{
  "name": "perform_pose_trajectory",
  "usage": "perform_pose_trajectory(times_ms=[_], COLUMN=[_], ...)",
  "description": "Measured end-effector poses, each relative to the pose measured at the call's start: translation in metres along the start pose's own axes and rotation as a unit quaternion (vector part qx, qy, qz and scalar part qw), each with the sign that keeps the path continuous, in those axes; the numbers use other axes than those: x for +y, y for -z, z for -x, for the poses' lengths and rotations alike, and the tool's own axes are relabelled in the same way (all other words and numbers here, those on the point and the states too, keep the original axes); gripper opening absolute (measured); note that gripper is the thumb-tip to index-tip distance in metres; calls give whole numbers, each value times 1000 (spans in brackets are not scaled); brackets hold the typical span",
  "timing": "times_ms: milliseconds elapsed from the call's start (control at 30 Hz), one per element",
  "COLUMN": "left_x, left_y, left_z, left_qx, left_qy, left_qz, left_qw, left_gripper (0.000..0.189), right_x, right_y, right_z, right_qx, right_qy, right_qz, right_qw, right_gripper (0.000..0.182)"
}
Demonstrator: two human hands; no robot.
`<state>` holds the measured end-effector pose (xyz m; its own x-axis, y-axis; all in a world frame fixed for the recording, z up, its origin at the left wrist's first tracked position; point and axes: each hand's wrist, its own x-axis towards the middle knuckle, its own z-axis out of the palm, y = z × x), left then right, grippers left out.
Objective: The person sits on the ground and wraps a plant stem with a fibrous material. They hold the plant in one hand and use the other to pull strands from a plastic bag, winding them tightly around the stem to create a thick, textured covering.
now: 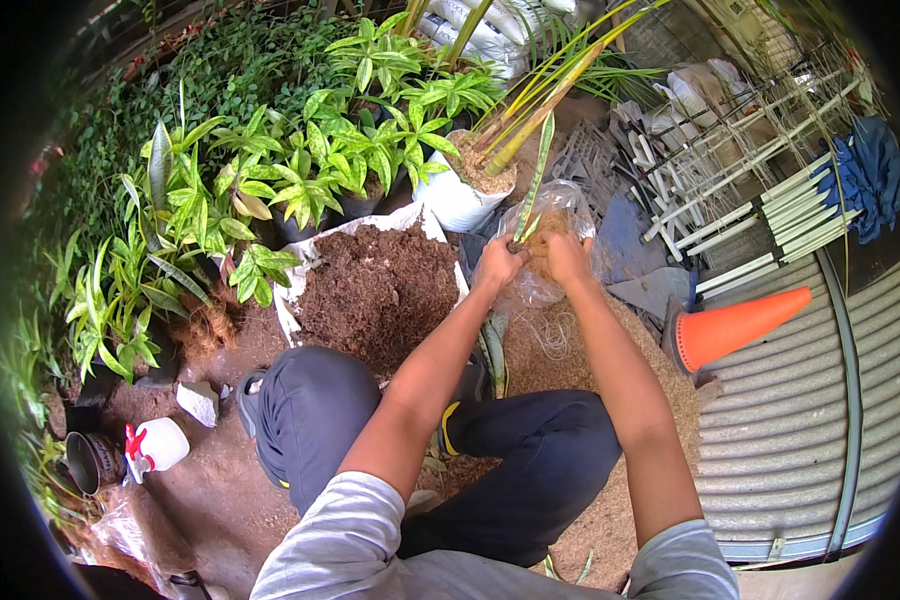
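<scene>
Above a clear plastic bag [529, 289], my left hand [501, 264] grips the base of a slender snake plant [534, 184] whose variegated leaf stands up and leans slightly right. My right hand [568, 256] is closed on light brown fibre [553, 223], which looks like coconut coir, close beside the plant's base. My fingertips are partly hidden by the fibre. Loose white string [551, 337] lies just below the bag on a spread of pale husk-like material [600, 352]. Left of my forearms, dark brown potting mix [379, 289] is heaped in an open white sack [286, 296].
Potted leafy plants [307, 169] crowd the upper left. Behind the bag stands a white sack [461, 196] with a palm-like plant. An orange traffic cone [742, 326] lies on its side by corrugated sheeting [802, 427]. A white spray bottle [161, 444] rests lower left.
</scene>
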<state>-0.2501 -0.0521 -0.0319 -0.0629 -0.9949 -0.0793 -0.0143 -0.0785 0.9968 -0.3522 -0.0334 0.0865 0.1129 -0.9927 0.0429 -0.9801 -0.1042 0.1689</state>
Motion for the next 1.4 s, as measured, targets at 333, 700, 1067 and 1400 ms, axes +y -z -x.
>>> perform_pose_trajectory(times_ms=[333,700,1067,1400], left_x=[0,-3,-17,-8], left_y=[-12,-1,0,-1], left_z=[0,-4,-8,2], left_qx=[-18,-11,16,32], left_qy=[-61,-16,-18,-30], left_qz=[39,-26,-29,-30], left_qw=[997,999,999,999], left_gripper=[46,41,46,44], right_x=[18,34,-5,23], right_y=[20,39,38,22], right_z=[-3,-16,0,-20], right_qx=[-34,83,-94,-61], right_qy=[-90,-68,-7,-111], right_qz=[-96,-178,-11,-27], right_qw=[991,978,996,992], right_gripper=[17,21,49,29])
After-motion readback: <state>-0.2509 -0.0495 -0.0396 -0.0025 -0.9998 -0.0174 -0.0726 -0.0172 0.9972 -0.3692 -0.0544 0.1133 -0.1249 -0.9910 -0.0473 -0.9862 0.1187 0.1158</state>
